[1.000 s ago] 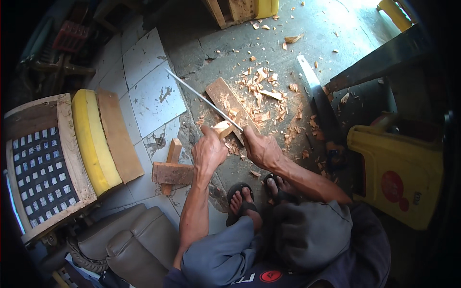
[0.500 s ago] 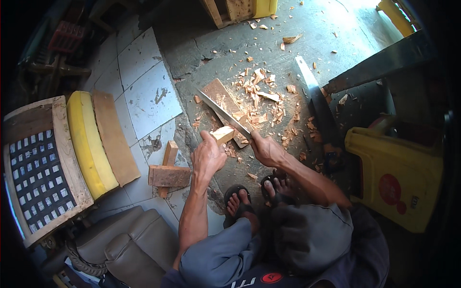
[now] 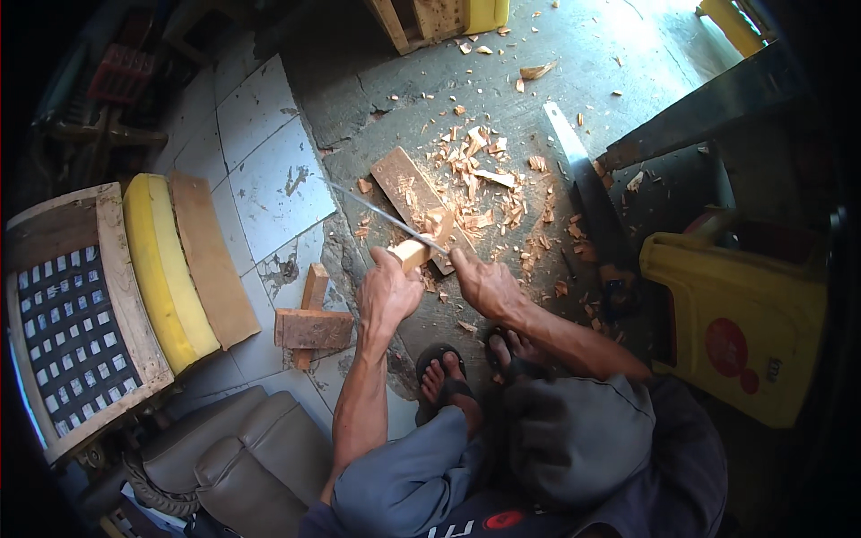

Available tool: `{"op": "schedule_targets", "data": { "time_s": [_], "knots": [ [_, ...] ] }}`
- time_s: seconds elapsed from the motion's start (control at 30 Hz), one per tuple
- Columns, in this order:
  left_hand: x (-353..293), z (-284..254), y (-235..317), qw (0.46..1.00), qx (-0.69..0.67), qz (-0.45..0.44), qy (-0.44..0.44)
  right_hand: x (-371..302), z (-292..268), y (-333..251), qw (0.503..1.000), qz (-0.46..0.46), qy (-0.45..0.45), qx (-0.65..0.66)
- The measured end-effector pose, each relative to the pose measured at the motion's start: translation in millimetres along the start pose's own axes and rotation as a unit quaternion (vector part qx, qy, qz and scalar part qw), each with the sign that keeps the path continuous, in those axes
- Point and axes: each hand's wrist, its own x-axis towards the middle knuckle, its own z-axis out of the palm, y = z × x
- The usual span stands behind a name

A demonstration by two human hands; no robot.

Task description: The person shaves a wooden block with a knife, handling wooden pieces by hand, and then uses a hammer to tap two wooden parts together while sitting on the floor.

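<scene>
My left hand [image 3: 391,289] is closed round the near end of a short pale block of wood [image 3: 411,255]. In my right hand [image 3: 489,287] I grip a long-bladed knife [image 3: 380,212], whose handle is hidden by my fingers. Its blade lies across the far part of the block, pointing away to the left. Under the block's far end, a flat wooden board [image 3: 395,174] lies on the floor. Pale wood chips [image 3: 475,170] are strewn over and beyond the board.
A handsaw [image 3: 583,170] lies on the floor to the right, near a yellow plastic stool [image 3: 726,332]. Two crossed wood pieces [image 3: 314,328] rest on tiles at left. Further left stand a yellow-padded piece [image 3: 170,269] and a woven-strap frame [image 3: 103,296]. My sandalled feet are close below.
The knife has turned so its tip points further left, and my right hand has shifted slightly left and toward me. My left hand stays almost in place with the block.
</scene>
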Motion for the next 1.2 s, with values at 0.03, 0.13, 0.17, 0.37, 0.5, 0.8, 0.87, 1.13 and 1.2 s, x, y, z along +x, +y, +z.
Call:
{"op": "schedule_targets", "data": {
  "time_s": [0.03, 0.13, 0.17, 0.37, 0.5, 0.8, 0.87, 1.13, 1.2],
  "knots": [
    [4.1, 8.2, 6.3, 1.0, 0.0, 0.013, -0.006, -2.4, 0.4, 16.4, 0.998, 0.048, -0.033, -0.038],
    [-13.5, -6.5, -11.4, 1.0, 0.002, -0.024, 0.0, 0.6, 15.0, -6.2, 0.998, 0.008, -0.054, -0.014],
    [-5.6, -6.5, -7.1, 1.0, -0.013, -0.013, -0.004, -0.4, 13.1, -3.8, 0.999, -0.03, -0.015, 0.0],
    [-12.0, -3.7, -11.9, 1.0, -0.026, -0.015, 0.004, 13.9, 20.0, 28.9, 0.994, 0.031, -0.092, -0.039],
    [-9.2, -4.4, -16.8, 0.999, -0.051, -0.008, 0.0, 26.7, 1.4, 29.3, 0.986, 0.051, -0.152, 0.051],
    [-2.6, 16.4, -42.6, 0.981, -0.179, 0.073, 0.02, 18.5, 3.8, 17.8, 0.984, 0.099, -0.129, 0.077],
    [-10.3, 21.9, -42.9, 0.977, -0.192, 0.076, 0.047, 11.1, 11.7, 9.2, 0.992, 0.078, -0.089, 0.042],
    [-2.1, 20.1, -19.1, 0.987, -0.146, 0.044, 0.056, 7.0, 4.6, 6.2, 0.997, -0.005, -0.071, -0.01],
    [-4.3, 15.5, -22.8, 0.988, -0.137, 0.039, 0.053, 9.0, -13.4, -23.0, 0.997, -0.012, -0.07, -0.014]
  ]
}}
